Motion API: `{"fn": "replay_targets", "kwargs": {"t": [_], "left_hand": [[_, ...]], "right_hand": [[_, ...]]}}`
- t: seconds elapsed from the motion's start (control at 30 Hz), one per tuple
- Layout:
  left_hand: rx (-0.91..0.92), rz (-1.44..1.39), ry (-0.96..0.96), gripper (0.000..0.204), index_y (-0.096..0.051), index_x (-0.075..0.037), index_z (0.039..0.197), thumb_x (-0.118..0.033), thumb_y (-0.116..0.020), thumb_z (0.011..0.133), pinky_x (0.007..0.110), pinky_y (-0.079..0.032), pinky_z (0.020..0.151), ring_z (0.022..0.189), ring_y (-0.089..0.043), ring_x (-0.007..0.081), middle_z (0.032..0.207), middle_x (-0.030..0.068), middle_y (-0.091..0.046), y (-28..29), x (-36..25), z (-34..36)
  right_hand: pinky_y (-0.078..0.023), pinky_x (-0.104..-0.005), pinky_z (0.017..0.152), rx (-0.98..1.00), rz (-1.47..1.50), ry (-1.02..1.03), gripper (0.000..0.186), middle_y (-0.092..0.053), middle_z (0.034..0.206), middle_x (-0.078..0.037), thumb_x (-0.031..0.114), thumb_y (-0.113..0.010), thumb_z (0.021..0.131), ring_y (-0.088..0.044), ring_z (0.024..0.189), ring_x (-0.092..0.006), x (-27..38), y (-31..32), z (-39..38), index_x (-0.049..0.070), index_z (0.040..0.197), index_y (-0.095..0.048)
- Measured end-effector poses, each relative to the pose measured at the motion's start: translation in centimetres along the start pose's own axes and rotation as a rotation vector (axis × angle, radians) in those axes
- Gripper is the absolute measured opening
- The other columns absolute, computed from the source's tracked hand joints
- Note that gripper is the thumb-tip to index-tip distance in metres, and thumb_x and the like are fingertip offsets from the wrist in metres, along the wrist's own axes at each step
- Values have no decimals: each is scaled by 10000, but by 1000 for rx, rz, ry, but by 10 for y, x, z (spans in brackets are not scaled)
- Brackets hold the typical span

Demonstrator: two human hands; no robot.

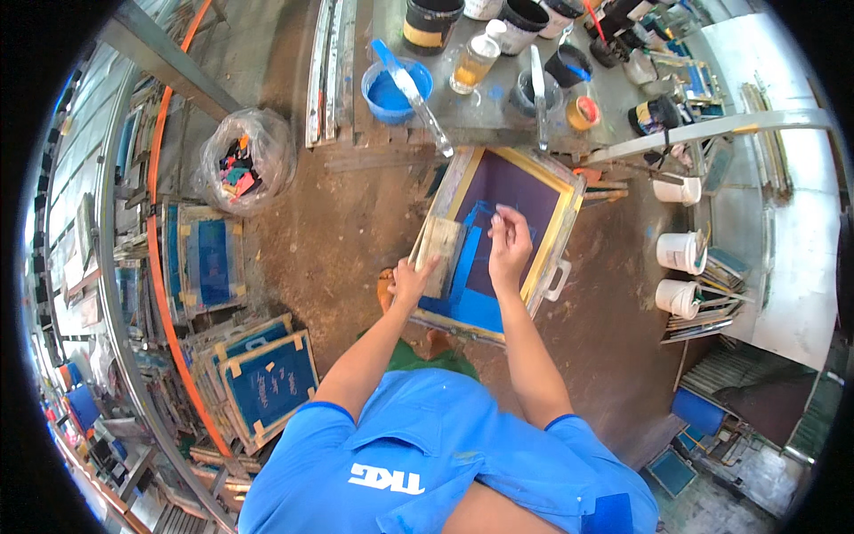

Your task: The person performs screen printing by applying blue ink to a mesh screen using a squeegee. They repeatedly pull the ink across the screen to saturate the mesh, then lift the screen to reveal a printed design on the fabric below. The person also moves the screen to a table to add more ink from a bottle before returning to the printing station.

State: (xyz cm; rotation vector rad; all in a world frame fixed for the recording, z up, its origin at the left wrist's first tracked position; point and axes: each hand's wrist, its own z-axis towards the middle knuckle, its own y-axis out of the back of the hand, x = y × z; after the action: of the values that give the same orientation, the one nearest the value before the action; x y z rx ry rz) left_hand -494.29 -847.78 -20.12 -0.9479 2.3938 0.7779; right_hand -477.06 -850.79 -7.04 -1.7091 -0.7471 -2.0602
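Pale wood, worn and smudged, makes up the squeegee (439, 256), which lies across the left part of the screen (520, 191), in front of the person and just short of the table (485, 125). The left hand (412, 280) has it by its left side, fingers closed around the wood near its lower end. The right hand (509, 249) hovers over the mesh, fingers bent and thumb close to them; from where I stand I cannot tell whether it pinches anything.

I'd judge the squeegee light and stiff, easy enough for one hand, though gripping it low leaves the far end free to tip. The middle of the wood looks the surest hold, well away from the blue strip on its right, which may be wet and slippery; blade or ink, I can't make out which.

The screen should be another matter: rigid around the taped rim, but with a thin, taut mesh that a hard corner or a poking finger could spoil. I'd lift it by the rim or by the pale handle (558, 280) on its right side. Blue ink (476, 309) pools along the near end, so clean fingers belong outside it. Beyond, a tub (372, 89) of blue stands on the table.
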Motion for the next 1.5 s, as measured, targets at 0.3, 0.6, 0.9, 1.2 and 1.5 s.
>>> {"fn": "replay_targets", "kwargs": {"t": [0.3, 0.6, 0.9, 1.2, 1.5], "left_hand": [[-91, 69, -107, 911, -654, 29, 1192, -772, -607, 763, 560, -217, 1039, 1284, -418, 347, 1335, 177, -507, -14, 17, 12], [-112, 135, -186, 761, -749, -30, 1055, -726, -597, 787, 512, -257, 966, 1240, -415, 304, 1241, 123, -496, -15, 18, 10], [-125, 137, -156, 757, -737, -51, 1103, -726, -576, 799, 569, -238, 1032, 1313, -383, 305, 1324, 108, -489, -15, 18, 10], [15, -161, -136, 1086, -536, 20, 1347, -829, -643, 679, 605, -108, 1151, 1358, -451, 368, 1391, 231, -540, -23, 53, 68], [-248, -479, -478, 614, -683, 65, 1131, -499, -696, 891, 424, -404, 1061, 1268, -519, 272, 1431, 152, -509, -17, -2, -45]], "right_hand": [[-464, -391, 989, 55, -268, 112, 873, -557, 1275, -199, 290, -854, 750, -576, 1151, -287, 22, -97, 222, -13, 1425, -391], [-398, -404, 1054, 173, -133, 67, 973, -531, 1329, -266, 400, -852, 755, -520, 1262, -344, -17, -136, 290, -63, 1418, -311], [-447, -329, 1001, 139, 93, 238, 549, -591, 1241, -130, 304, -730, 916, -580, 1153, -193, 74, -40, 131, 18, 1283, -437], [-357, -397, 1112, -56, 54, -13, 755, -455, 1418, -152, 286, -704, 928, -450, 1324, -247, 34, 166, -97, 12, 1483, -271], [-428, -360, 1027, -172, 56, -207, 710, -546, 1289, -135, 121, -788, 838, -540, 1198, -228, -9, 296, -271, -9, 1411, -388]]}}
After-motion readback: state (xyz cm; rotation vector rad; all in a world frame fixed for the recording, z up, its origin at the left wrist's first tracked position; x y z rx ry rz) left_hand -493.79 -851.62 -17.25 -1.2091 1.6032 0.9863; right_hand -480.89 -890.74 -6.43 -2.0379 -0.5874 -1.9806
